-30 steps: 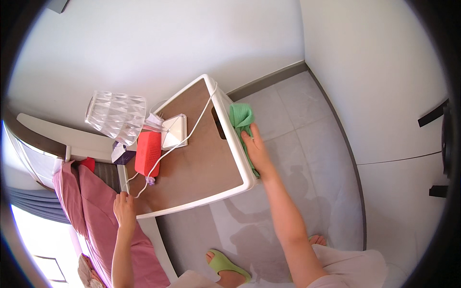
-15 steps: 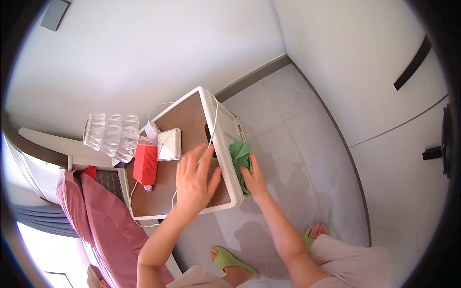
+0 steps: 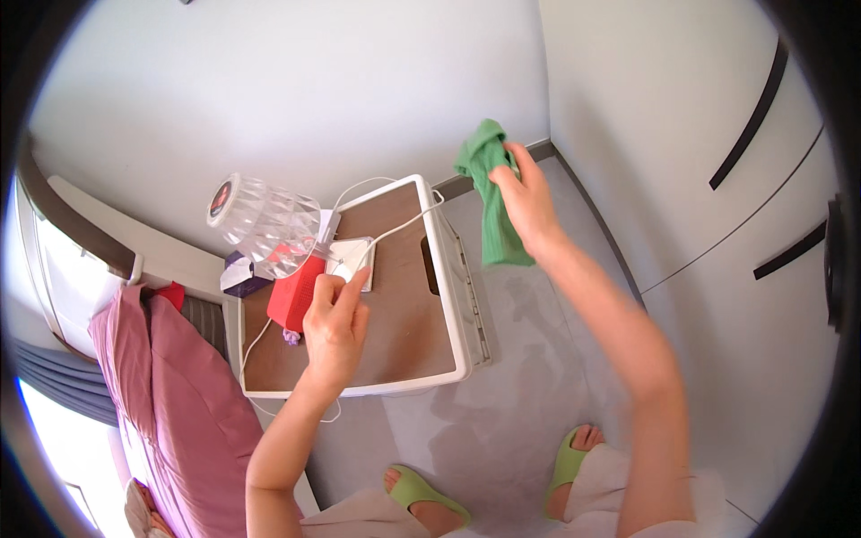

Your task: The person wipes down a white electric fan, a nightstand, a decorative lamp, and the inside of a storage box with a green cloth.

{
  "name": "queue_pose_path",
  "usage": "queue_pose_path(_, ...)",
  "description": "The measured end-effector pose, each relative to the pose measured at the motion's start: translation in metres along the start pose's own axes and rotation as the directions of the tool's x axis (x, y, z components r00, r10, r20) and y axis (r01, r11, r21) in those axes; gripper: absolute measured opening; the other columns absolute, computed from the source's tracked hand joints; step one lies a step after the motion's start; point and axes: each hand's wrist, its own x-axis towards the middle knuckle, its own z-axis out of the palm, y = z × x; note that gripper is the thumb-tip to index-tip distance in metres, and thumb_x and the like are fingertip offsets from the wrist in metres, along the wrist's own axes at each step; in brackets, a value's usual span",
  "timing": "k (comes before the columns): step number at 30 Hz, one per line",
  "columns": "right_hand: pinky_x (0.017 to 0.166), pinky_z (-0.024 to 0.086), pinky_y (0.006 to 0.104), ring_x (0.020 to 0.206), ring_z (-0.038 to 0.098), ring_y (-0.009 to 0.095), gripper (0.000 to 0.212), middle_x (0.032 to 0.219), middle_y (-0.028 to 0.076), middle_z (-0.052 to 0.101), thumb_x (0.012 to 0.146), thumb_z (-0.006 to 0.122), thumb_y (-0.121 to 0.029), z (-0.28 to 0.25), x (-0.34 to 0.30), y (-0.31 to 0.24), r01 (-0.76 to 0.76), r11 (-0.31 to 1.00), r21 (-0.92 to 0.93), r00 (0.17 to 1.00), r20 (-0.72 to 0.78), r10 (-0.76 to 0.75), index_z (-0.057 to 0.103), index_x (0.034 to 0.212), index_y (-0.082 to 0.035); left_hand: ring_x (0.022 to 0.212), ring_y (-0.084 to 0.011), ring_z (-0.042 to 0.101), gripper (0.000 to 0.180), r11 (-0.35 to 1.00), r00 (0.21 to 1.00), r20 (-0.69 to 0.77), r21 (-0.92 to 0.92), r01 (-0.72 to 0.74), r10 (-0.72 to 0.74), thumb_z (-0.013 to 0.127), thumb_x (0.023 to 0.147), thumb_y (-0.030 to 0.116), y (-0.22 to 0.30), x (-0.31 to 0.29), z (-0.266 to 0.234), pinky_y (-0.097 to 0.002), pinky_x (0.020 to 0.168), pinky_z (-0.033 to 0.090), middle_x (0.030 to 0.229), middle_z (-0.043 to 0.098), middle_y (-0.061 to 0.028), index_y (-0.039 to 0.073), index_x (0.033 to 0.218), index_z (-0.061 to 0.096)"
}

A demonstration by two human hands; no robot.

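My right hand (image 3: 529,202) grips a green cloth (image 3: 502,229) and holds it up beyond the far right side of a small cabinet; the cloth hangs down. My left hand (image 3: 336,323) is over the cabinet's brown top (image 3: 404,332), fingers closed on a thin white cable (image 3: 404,222) that runs to the white rim's far corner. Just beyond those fingers is the white square base (image 3: 363,258) of a clear faceted lamp (image 3: 269,224), whose shade leans left in the picture. A red box-shaped object (image 3: 294,296) lies beside my left hand.
A dark tissue box (image 3: 244,276) stands at the cabinet's left edge. Left of it is a bed with a pink cover (image 3: 170,403). White wardrobe doors with black handles (image 3: 753,125) rise on the right. Grey floor tiles (image 3: 529,377) lie between.
My right hand has lifted the green cloth from the cabinet's right side, up and away. My left hand has moved slightly left toward the lamp base, drawing in its fingers. The view has shifted.
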Motion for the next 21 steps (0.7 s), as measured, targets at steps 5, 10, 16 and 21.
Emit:
queue_pose_path(5, 0.090, 0.046, 0.0440, 0.102, 0.058, 0.038, 0.042, 0.112, 0.025, 0.056, 0.090, 0.050, -0.021, 0.010, 0.017, -0.014, 0.088, 0.944, -0.317, 0.991, 0.121, -0.052, 0.053, 0.127, -0.001, 0.071, -0.0292, 0.060, 0.043, 0.999, 0.979, 0.203, 0.045, -0.007, -0.003, 0.061, 0.077, -0.007, -0.019, -0.033, -0.003, -0.0393, 0.062, 0.050, 0.083, 0.054, -0.0127, -0.001, 0.120, 0.063)
queue_pose_path(10, 0.093, 0.047, 0.0451, 0.105, 0.057, 0.041, 0.048, 0.117, 0.025, 0.053, 0.089, 0.056, -0.024, 0.008, 0.000, 0.015, 0.152, 0.881, -0.448, 0.960, 0.280, -0.023, 0.051, 0.135, -0.011, 0.067, -0.0277, 0.058, 0.053, 0.993, 0.957, 0.284, -0.076, 0.085, -0.061, 0.061, 0.079, -0.007, 0.002, -0.049, -0.008, -0.0373, 0.061, 0.050, 0.079, 0.054, -0.0113, 0.002, 0.131, 0.053)
queue_pose_path(16, 0.077, 0.055, 0.0435, 0.102, 0.061, 0.031, 0.049, 0.120, 0.012, 0.050, 0.080, 0.075, -0.034, 0.033, -0.037, 0.014, 0.621, 0.694, -0.363, 0.681, 0.688, -0.249, 0.061, 0.125, -0.021, 0.067, -0.0253, 0.058, 0.047, 0.975, 0.995, 0.026, -0.202, -0.090, 0.098, 0.062, 0.079, -0.012, 0.012, -0.003, -0.037, -0.0365, 0.060, 0.048, 0.080, 0.060, -0.0113, 0.000, 0.124, 0.059)
queue_pose_path(21, 0.067, 0.057, 0.0404, 0.095, 0.063, 0.028, 0.020, 0.112, 0.013, 0.054, 0.088, 0.069, -0.025, 0.059, -0.001, 0.035, 0.679, 0.435, -0.591, 0.733, 0.514, -0.446, 0.066, 0.096, -0.006, 0.068, -0.0228, 0.058, 0.034, 0.977, 0.965, 0.162, 0.018, -0.212, 0.206, 0.070, 0.078, -0.004, 0.021, 0.001, -0.047, -0.0338, 0.058, 0.047, 0.075, 0.060, -0.0069, 0.003, 0.111, 0.066)
